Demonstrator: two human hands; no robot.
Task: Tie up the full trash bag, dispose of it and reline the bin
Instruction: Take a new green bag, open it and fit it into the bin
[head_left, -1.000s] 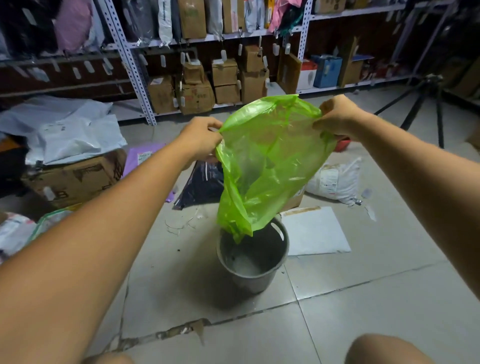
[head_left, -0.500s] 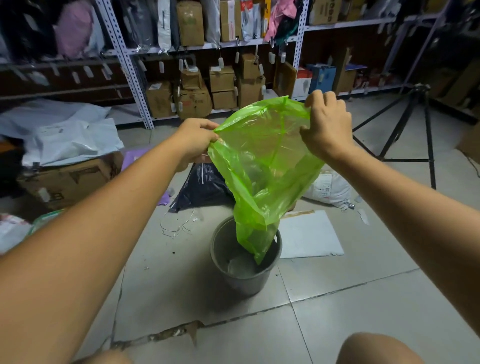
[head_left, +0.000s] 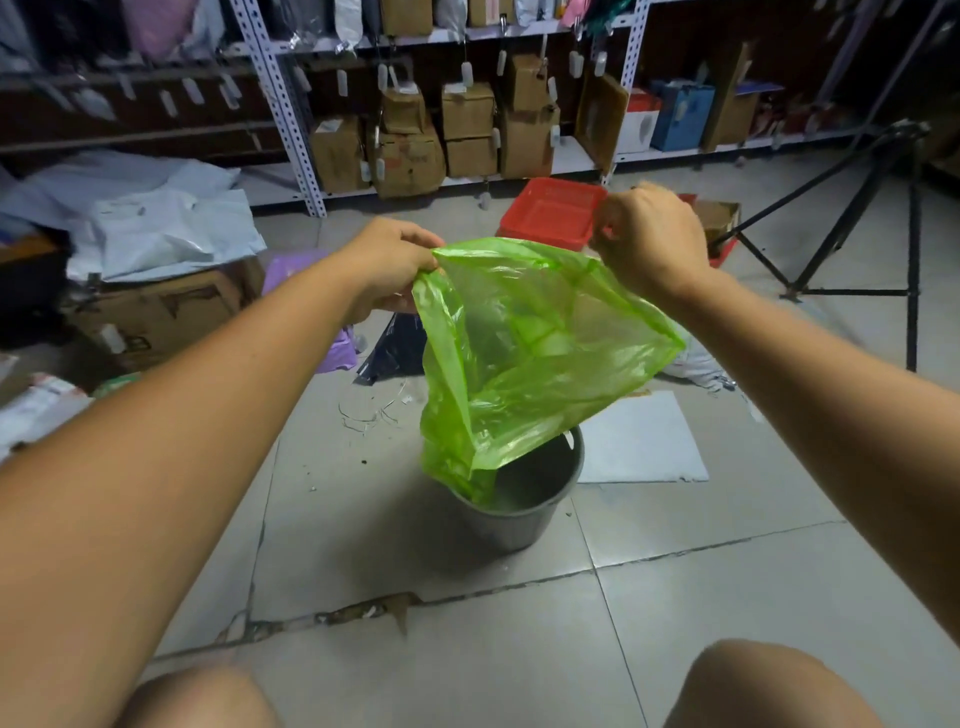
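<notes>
two hands (head_left: 395, 265) (head_left: 649, 239), one green bag (head_left: 530, 353), one bin (head_left: 524, 514)

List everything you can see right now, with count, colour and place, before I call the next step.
trash bag: one, translucent green, held open above the bin, bottom corner dipping inside it
bin: one, grey, on the floor tiles, centre
red basket: one, red, on the floor behind the bag
cardboard boxes: several, brown, on the low shelf at the back
blue box: one, blue, same shelf, right
white sheet: one, white, flat on the floor right of the bin
tripod: one, black, far right
mailer bags: a pile, pale grey, left, on a carton
left hand: pinching the bag's left rim
right hand: pinching the bag's right rim
knees: two, bottom edge
</notes>
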